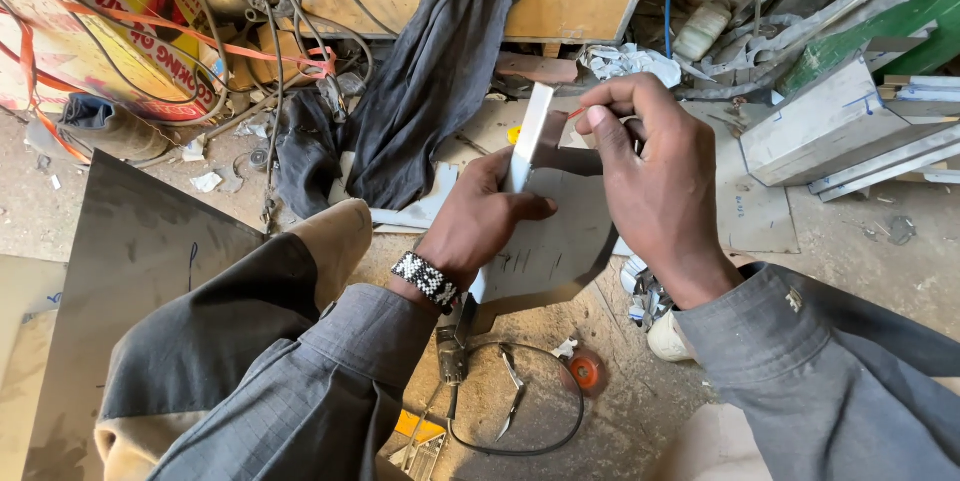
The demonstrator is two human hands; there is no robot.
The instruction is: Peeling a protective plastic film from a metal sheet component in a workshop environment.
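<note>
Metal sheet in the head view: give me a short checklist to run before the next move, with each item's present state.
1. Left hand grips the metal sheet: ok, fingers wrap its folded edge.
2. Right hand holds a marking tool: cannot tell, only a thin red tip shows at the fingertips.
3. Sheet supported: ok, it is held up off the ground between both hands.
4. Marks on the sheet readable: cannot tell, faint strokes show near its lower middle.
5. Ground below free of hazards: not ok, a cable and a tool with an orange disc lie under the hands.
6. Wristband away from the sheet edge: not ok, it sits right beside it.
</note>
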